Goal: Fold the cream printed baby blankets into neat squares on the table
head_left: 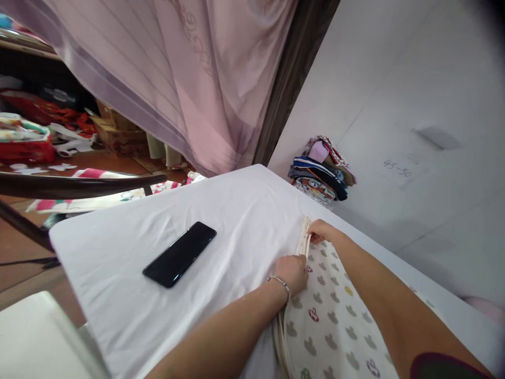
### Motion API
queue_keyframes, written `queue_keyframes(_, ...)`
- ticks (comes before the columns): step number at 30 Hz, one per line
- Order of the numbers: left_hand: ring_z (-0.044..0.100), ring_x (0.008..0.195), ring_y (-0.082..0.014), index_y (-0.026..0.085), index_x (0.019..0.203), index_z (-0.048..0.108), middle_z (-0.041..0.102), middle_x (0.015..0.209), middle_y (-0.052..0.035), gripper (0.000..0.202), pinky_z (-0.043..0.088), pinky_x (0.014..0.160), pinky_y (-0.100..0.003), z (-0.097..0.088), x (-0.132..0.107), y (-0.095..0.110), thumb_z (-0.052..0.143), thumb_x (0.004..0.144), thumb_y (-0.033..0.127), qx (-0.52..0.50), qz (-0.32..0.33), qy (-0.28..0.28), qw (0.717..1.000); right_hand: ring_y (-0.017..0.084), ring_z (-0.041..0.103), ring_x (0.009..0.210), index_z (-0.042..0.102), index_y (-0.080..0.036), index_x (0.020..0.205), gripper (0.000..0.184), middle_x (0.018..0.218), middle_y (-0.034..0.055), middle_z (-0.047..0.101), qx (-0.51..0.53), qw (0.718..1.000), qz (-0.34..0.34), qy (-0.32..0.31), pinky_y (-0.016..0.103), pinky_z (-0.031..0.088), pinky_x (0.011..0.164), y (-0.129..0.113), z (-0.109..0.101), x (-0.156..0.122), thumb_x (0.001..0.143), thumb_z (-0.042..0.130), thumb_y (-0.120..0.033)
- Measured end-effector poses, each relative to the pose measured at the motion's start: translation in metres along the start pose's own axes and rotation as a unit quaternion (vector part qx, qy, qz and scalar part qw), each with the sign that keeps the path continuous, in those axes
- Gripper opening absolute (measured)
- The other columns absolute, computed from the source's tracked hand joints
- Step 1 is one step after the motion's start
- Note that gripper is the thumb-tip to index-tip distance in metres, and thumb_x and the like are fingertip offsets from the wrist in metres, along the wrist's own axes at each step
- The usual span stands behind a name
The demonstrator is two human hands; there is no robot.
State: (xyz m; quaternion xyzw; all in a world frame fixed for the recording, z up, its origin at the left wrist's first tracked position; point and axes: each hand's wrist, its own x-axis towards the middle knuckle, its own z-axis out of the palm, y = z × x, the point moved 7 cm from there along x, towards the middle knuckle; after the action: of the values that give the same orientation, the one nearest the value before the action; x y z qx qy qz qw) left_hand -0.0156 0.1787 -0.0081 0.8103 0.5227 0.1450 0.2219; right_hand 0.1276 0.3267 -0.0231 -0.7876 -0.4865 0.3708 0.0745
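Edges first: I noted the counter [118, 273], draped in a smooth white sheet with faint creases, ended at a rounded far corner near the wall and dropped off along its left side toward the floor. Most of its surface lay open between the phone [179, 253] and the work; the right strip was taken by the patterned cloth [335, 321]. That cloth lay flat at the near right of the counter, its long left border folded into a narrow layered band running away from me. My left hand [292, 273], a thin bracelet [279, 282] at the wrist, was closed with fingers pinched on that band at its middle. My right hand [319, 230] was closed likewise on the band's far end, close to the counter's far edge. The two hands sat near each other, not touching. The cloth was soft, cream, printed with small grey shapes and a few red and yellow ones. The phone was flat, glossy, black, a rounded rectangle, well apart from both hands. Counted: one phone, one patterned cloth, one bracelet, one stack of folded clothes [321, 168] beyond the far corner, one pink sheer curtain [197, 79] behind.
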Motion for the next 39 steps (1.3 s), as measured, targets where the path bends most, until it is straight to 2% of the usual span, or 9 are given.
queue_keyframes(6, 0.061, 0.086, -0.0249, 0.016, 0.096, 0.058, 0.065, 0.094, -0.0121, 0.028, 0.046, 0.071, -0.034, 0.004, 0.003, -0.006, 0.04, 0.079, 0.03, -0.012, -0.022, -0.003, 1.0, 0.012, 0.058, 0.043, 0.057, -0.005, 0.074, 0.008, 0.045, 0.0013, 0.055, 0.075, 0.996, -0.019, 0.037, 0.025, 0.054, 0.051, -0.003, 0.006, -0.001, 0.069, 0.054, 0.001)
queue_keyframes(9, 0.061, 0.086, -0.025, 0.016, 0.097, 0.058, 0.064, 0.094, -0.0121, 0.029, 0.046, 0.071, -0.034, 0.005, 0.003, -0.007, 0.04, 0.08, 0.03, -0.014, -0.032, 0.0, 0.999, 0.012, 0.056, 0.042, 0.056, -0.006, 0.071, 0.003, 0.046, 0.0024, 0.056, 0.091, 0.995, -0.017, 0.024, 0.025, 0.053, 0.049, -0.001, 0.005, -0.003, 0.073, 0.055, -0.004)
queue_keyframes(13, 0.06, 0.088, -0.0252, 0.016, 0.098, 0.059, 0.064, 0.095, -0.0128, 0.031, 0.046, 0.072, -0.034, 0.004, 0.003, -0.01, 0.04, 0.08, 0.032, -0.022, -0.05, -0.001, 0.998, 0.01, 0.056, 0.043, 0.056, -0.007, 0.07, 0.012, 0.049, 0.0014, 0.055, 0.093, 0.996, -0.015, 0.011, 0.023, 0.052, 0.05, 0.002, 0.002, -0.006, 0.08, 0.053, -0.012)
queue_keyframes(18, 0.061, 0.087, -0.0251, 0.017, 0.096, 0.059, 0.065, 0.092, -0.0117, 0.036, 0.046, 0.071, -0.034, 0.002, 0.002, -0.013, 0.035, 0.084, 0.04, -0.043, -0.079, 0.004, 0.996, 0.009, 0.054, 0.041, 0.056, -0.01, 0.072, 0.009, 0.045, -0.0038, 0.051, 0.043, 0.997, -0.012, 0.062, 0.019, 0.049, 0.046, 0.001, -0.004, -0.005, 0.08, 0.053, -0.013)
queue_keyframes(23, 0.062, 0.083, -0.0254, 0.016, 0.104, 0.051, 0.064, 0.086, -0.0095, 0.037, 0.046, 0.068, -0.034, -0.002, 0.001, -0.012, 0.044, 0.079, 0.043, -0.048, -0.085, 0.026, 0.995, 0.014, 0.054, 0.038, 0.059, -0.011, 0.059, 0.009, 0.034, 0.0012, 0.049, -0.055, 0.991, -0.019, 0.117, 0.021, 0.044, 0.041, -0.008, -0.009, 0.002, 0.067, 0.06, -0.007)
queue_keyframes(26, 0.062, 0.083, -0.0252, 0.016, 0.103, 0.05, 0.064, 0.087, -0.0101, 0.031, 0.046, 0.068, -0.033, -0.005, 0.0, -0.011, 0.043, 0.08, 0.035, -0.042, -0.08, 0.02, 0.996, 0.018, 0.055, 0.038, 0.06, -0.011, 0.056, 0.009, 0.032, 0.0038, 0.048, -0.095, 0.987, -0.018, 0.128, 0.023, 0.044, 0.04, -0.011, -0.006, 0.01, 0.064, 0.061, -0.007)
queue_keyframes(30, 0.061, 0.086, -0.0249, 0.016, 0.097, 0.054, 0.064, 0.091, -0.0123, 0.024, 0.046, 0.068, -0.032, -0.006, -0.001, -0.011, 0.039, 0.081, 0.027, -0.03, -0.076, 0.006, 0.997, 0.019, 0.055, 0.037, 0.061, -0.01, 0.06, 0.008, 0.034, 0.0048, 0.05, -0.097, 0.988, -0.011, 0.116, 0.025, 0.046, 0.039, -0.008, 0.003, 0.018, 0.068, 0.059, -0.013)
queue_keyframes(35, 0.061, 0.087, -0.025, 0.016, 0.098, 0.056, 0.064, 0.092, -0.013, 0.026, 0.046, 0.07, -0.033, -0.003, 0.001, -0.01, 0.039, 0.082, 0.027, -0.024, -0.064, -0.007, 0.998, 0.016, 0.054, 0.035, 0.06, -0.008, 0.069, 0.011, 0.036, 0.001, 0.049, -0.07, 0.994, 0.007, 0.082, 0.025, 0.049, 0.039, -0.004, 0.009, 0.013, 0.07, 0.061, -0.019)
queue_keyframes(39, 0.061, 0.085, -0.0265, 0.016, 0.097, 0.057, 0.065, 0.091, -0.0131, 0.029, 0.046, 0.069, -0.035, -0.001, 0.002, -0.007, 0.039, 0.083, 0.033, -0.018, -0.047, 0.001, 0.999, 0.016, 0.053, 0.034, 0.059, -0.004, 0.072, 0.011, 0.036, 0.0006, 0.049, -0.052, 0.997, 0.015, 0.051, 0.028, 0.05, 0.038, -0.004, 0.012, 0.0, 0.068, 0.063, -0.014)
